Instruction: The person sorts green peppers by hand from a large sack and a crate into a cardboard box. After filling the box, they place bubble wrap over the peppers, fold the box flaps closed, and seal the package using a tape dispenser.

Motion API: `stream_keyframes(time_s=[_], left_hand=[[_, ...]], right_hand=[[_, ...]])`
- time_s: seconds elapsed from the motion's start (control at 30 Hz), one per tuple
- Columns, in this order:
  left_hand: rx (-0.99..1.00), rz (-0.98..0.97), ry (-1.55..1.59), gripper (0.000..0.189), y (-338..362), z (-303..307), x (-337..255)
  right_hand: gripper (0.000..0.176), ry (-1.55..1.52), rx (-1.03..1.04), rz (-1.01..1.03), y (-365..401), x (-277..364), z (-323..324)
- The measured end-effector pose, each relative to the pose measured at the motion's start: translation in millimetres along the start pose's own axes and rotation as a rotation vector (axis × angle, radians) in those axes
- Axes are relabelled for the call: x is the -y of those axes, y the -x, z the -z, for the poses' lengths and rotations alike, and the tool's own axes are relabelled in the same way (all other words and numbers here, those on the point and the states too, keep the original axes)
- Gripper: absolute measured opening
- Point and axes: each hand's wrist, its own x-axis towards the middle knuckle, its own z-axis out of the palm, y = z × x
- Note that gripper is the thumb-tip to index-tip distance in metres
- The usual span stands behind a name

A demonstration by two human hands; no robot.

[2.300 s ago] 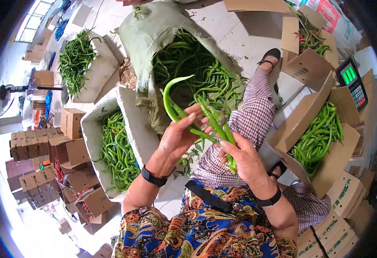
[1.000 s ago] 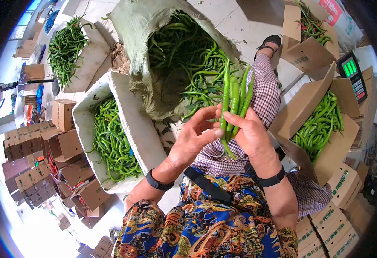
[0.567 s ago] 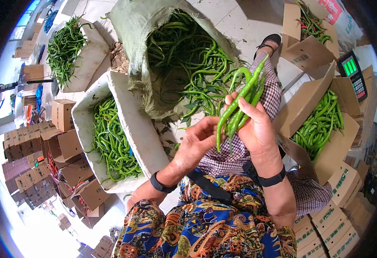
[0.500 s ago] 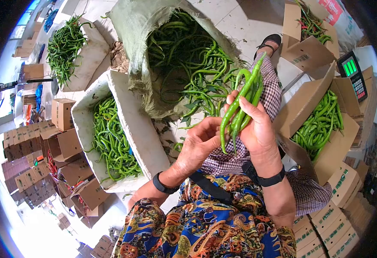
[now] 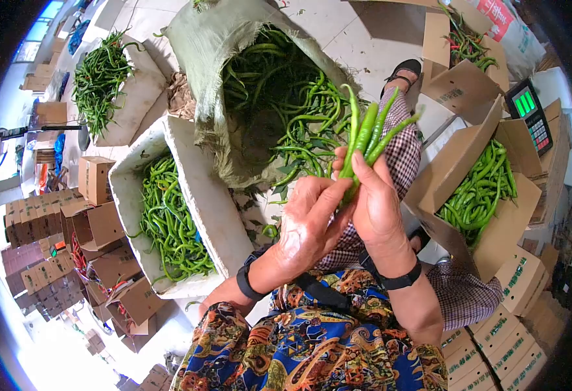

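In front of my lap, a bunch of several long green chili peppers (image 5: 366, 133) fans upward. My right hand (image 5: 376, 207) is closed around their lower part, its thumb lying across them. Close beside it, my left hand (image 5: 307, 218) has its fingers bent onto the lower ends of the same peppers, partly hiding them. Beyond the hands, a woven sack (image 5: 211, 78) lies with its mouth toward me, and loose green chilies (image 5: 308, 107) spill out among leaves. A white foam box (image 5: 198, 189) holding more green chilies (image 5: 168, 218) stands left of my left hand.
At right, an open carton (image 5: 445, 173) holds green chilies, near a scale with a lit display (image 5: 526, 104). Another carton (image 5: 458, 91) with red and green chilies stands behind. A chili-heaped foam box (image 5: 136, 98) sits at far left. Stacked cartons (image 5: 44, 202) line the left side.
The bunch has turned from leaning right to fanning upward, its tips now spread apart. My left hand has moved slightly right, onto the peppers' lower ends.
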Motion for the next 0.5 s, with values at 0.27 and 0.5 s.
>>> stream_keyframes(time_s=[0.27, 0.5], left_hand=[[-0.06, 0.181, 0.081, 0.024, -8.0, -9.1, 17.4], [0.116, 0.692, 0.825, 0.013, -6.6, -2.3, 34.4]], right_hand=[[0.049, 0.032, 0.183, -0.029, 2.3, -1.0, 2.9], [0.041, 0.042, 0.226, -0.087, -10.9, -3.1, 19.6]])
